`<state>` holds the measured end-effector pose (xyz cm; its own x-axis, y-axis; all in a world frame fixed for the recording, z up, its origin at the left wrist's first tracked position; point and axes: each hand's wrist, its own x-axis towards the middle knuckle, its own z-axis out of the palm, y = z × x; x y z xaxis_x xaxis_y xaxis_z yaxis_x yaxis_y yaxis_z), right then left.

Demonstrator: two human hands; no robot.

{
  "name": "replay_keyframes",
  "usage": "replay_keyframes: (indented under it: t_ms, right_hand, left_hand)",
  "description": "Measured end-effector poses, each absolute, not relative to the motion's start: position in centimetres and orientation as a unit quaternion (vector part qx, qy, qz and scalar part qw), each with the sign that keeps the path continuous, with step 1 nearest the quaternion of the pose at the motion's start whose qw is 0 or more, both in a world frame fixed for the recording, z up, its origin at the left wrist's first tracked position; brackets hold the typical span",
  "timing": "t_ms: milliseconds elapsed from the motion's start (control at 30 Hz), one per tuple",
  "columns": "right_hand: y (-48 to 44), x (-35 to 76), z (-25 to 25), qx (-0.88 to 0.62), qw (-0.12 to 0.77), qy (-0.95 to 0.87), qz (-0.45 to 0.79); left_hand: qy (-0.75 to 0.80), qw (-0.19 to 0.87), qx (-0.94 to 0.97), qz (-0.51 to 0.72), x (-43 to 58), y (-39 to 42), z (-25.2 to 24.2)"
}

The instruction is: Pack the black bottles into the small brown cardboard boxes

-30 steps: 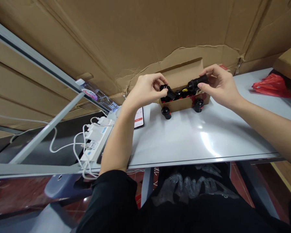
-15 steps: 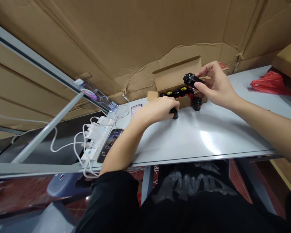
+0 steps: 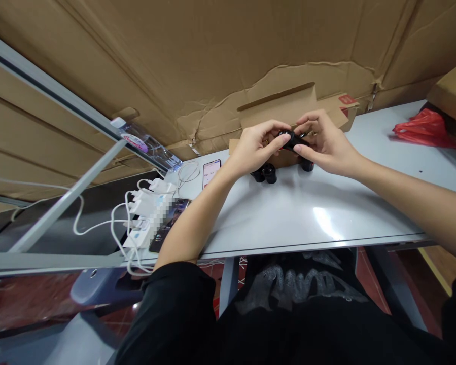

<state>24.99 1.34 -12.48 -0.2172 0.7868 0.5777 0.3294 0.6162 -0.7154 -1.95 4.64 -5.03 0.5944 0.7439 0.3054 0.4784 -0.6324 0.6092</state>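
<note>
The left hand (image 3: 256,147) and right hand (image 3: 328,144) are meeting above the bench (image 3: 326,215), both working on one black fitting (image 3: 291,140) held just in front of a cardboard box (image 3: 277,107). The left fingers (image 3: 275,134) and right fingers (image 3: 301,148) are pressing together on it from either side, hiding most of it. Two fittings (image 3: 264,175) are standing side by side on the bench below the left hand, and a third fitting (image 3: 307,165) is standing below the right hand, all outside the box. The box is sitting with its flap raised, and the hands are blocking its inside, so how many fittings are left in it cannot be told.

The bench is showing a pale, glossy top with a bright patch of glare. Toward its left end, a lit phone (image 3: 211,173) is lying beside a white cable (image 3: 187,172), and a dark phone (image 3: 169,233) is lying near white chargers (image 3: 147,208). A red plastic bag (image 3: 425,131) is lying at the far right, while a torn cardboard sheet (image 3: 174,61) is rising behind the bench, and a red floor (image 3: 372,299) is showing below it
</note>
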Motion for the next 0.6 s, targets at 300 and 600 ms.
replay_keyframes:
  t_ms: [300,600]
  right_hand:
    - [3.0,28.1,-12.1,-0.427,0.383,-0.819,-0.006]
    - [4.8,29.1,-14.1,-0.442,0.341,-0.827,-0.069]
  left_hand:
    - [0.256,0.064,0.951,0.162,-2.1,4.1,-5.5]
    - [0.226,-0.029,0.969,0.097,-0.3,4.2,-9.1]
